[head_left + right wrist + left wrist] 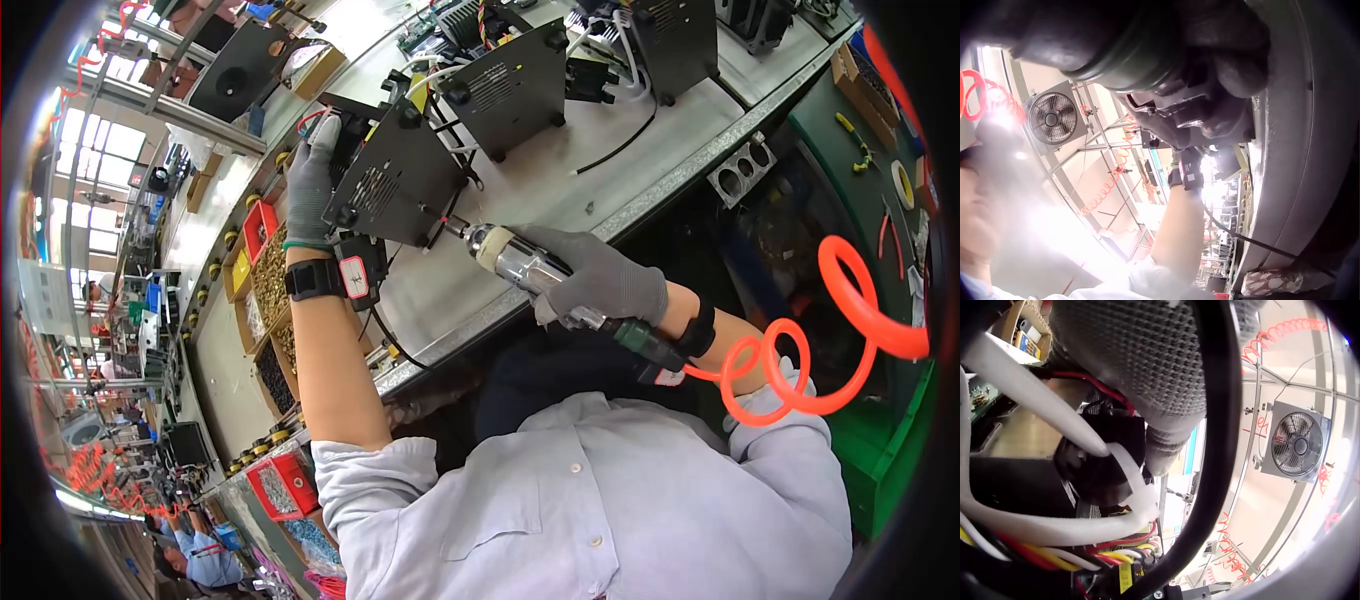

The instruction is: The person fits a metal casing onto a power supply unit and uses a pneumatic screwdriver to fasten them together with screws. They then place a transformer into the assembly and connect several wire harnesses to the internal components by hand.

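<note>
My gloved left hand (311,185) holds the left side of a black metal case (405,170) that has a vented panel and round feet. In the left wrist view the glove (1141,369) reaches down beside a black part (1100,465), among white cable ties and coloured wires. My gloved right hand (610,280) is wrapped around a pneumatic screwdriver (515,262), held nearly level. Its bit points at the panel's lower right edge. An orange coiled hose (780,372) runs from the driver's rear. The right wrist view shows the right-hand glove (1235,69) dark and close up.
Further similar black cases (510,90) stand along the metal bench (540,190). Bins of small fasteners (270,285) lie left of the left arm. A green surface (815,125) on the right carries pliers (888,240) and a tape roll (902,185). A black cable (615,150) lies on the bench.
</note>
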The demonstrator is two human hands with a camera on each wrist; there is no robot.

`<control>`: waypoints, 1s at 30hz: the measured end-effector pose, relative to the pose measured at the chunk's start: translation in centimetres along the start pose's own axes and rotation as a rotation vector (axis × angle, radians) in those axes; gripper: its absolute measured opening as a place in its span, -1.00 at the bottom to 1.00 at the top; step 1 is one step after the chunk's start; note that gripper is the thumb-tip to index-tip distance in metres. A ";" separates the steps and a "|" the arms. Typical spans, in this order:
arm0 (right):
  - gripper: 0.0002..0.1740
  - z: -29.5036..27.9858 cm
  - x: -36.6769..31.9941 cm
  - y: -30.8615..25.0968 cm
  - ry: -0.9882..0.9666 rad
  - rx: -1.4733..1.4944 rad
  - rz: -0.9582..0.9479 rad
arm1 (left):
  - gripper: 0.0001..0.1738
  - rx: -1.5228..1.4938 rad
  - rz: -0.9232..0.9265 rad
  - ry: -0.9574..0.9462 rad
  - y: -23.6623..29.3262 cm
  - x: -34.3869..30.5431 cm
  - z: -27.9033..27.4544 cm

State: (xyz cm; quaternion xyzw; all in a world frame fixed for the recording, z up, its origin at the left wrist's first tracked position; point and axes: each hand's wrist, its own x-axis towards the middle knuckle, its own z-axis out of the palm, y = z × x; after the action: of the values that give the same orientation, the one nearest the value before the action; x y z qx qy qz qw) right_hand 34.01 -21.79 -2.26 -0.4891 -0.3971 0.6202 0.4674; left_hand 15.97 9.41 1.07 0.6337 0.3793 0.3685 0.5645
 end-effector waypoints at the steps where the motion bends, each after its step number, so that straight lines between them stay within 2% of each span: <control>1: -0.03 -0.1 0.1 0.1 -0.002 -0.002 -0.006 | -0.44 -0.039 -0.018 -0.018 0.0 -0.1 0.0; 5: -0.03 0.1 -0.1 -0.6 0.001 -0.020 0.003 | -0.46 -0.008 -0.040 0.042 0.0 0.3 0.1; 8: -0.03 0.1 0.6 -0.4 0.030 -0.037 -0.056 | -0.45 -0.021 -0.050 -0.001 0.3 0.7 0.1; 12: -0.03 0.3 0.6 -0.6 0.022 -0.031 -0.013 | -0.46 -0.124 -0.074 -0.069 0.8 0.2 0.7; 15: -0.01 0.4 0.6 -0.2 0.036 -0.034 -0.075 | -0.48 -0.105 -0.052 -0.110 0.8 0.1 0.2; 17: 0.01 0.0 0.0 -0.8 -0.040 0.000 0.019 | -0.48 -0.082 -0.023 -0.121 0.9 -0.2 -0.8; 19: -0.02 -0.4 -1.4 -1.2 -0.025 0.047 0.020 | -0.44 0.043 0.346 0.121 1.5 -2.3 -2.1; 20: -0.05 -0.6 -2.0 -1.2 -0.011 0.102 0.026 | -0.48 -0.046 0.393 0.229 1.8 -3.8 -2.8; 21: -0.17 -0.8 -2.4 -1.2 0.031 0.077 0.029 | -0.52 -0.133 0.436 0.336 2.8 -5.8 -3.2; 22: -0.17 -1.1 -2.3 -1.3 0.030 0.076 0.032 | -0.52 -0.215 0.374 0.495 4.0 -7.9 -2.8; 23: -0.14 -1.6 -1.8 -1.4 0.032 0.157 0.064 | -0.54 -0.309 0.420 0.424 3.3 -9.2 -4.4; 25: -0.15 -2.1 -1.2 -2.1 0.054 0.210 0.080 | -0.65 -0.335 0.415 0.544 3.8 -14.2 -0.5; 27: -0.14 -2.4 -0.4 -2.1 0.025 0.224 0.096 | -0.68 -0.386 0.302 0.448 2.7 -17.6 2.0; 30: -0.13 -2.0 -0.9 -3.1 -0.006 0.227 0.136 | -0.68 -0.541 -0.150 0.261 0.8 -20.3 5.3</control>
State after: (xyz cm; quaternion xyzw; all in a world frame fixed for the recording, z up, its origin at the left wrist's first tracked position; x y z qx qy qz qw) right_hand 36.62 -21.87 0.47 -0.4571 -0.2918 0.6927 0.4755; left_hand 11.78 -11.19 0.57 0.3779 0.3825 0.4918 0.6848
